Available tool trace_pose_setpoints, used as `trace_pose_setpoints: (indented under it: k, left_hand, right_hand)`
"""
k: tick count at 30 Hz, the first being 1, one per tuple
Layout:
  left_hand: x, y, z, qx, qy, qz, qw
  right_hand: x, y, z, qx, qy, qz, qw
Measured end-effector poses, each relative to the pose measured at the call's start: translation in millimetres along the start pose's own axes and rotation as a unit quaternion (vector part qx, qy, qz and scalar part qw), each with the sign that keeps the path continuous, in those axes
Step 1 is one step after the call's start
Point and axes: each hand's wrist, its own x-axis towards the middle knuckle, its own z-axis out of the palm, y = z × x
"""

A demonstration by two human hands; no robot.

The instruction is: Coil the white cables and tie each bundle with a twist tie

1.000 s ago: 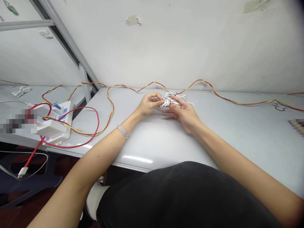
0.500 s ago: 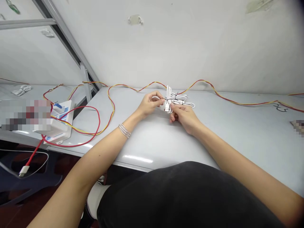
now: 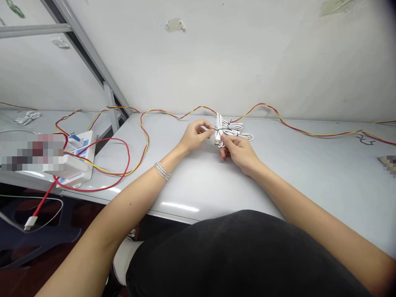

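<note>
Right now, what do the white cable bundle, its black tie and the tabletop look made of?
White cable bundle: soft plastic jacket, matte; coils bend tightly. Black tie: probably a wire twist tie; thin, stands out stiffly. Tabletop: glossy grey, painted metal or laminate; it reflects light.

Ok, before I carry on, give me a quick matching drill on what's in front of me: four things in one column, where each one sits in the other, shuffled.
Things
1. white USB cable bundle
2. red-and-yellow wire
3. silver bracelet
4. power strip

Places
A. around the left wrist
B. strung along the back of the grey table, near the wall
C. held between the left hand and the right hand
D. far left of the view, with wires looped over it

Pairs: 1-C, 2-B, 3-A, 4-D
</note>
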Motion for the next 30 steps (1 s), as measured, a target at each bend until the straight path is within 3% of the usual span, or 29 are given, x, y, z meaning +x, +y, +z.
trace_pose_setpoints:
  k: [4, 17, 30]
  left_hand:
    - [0, 1, 0, 0.004, -0.002, -0.004, 1.000]
    - [1, -4, 0, -0.012, -0.012, 0.037, 0.999]
    - [1, -10, 0, 0.015, -0.026, 0.065, 0.997]
  right_hand:
    - [-3, 0, 4, -0.042, -0.004, -0.035, 0.998]
    - [-4, -1, 2, -0.065, 0.010, -0.035, 0.997]
    - [-1, -10, -3, 0.104, -0.017, 0.108, 0.989]
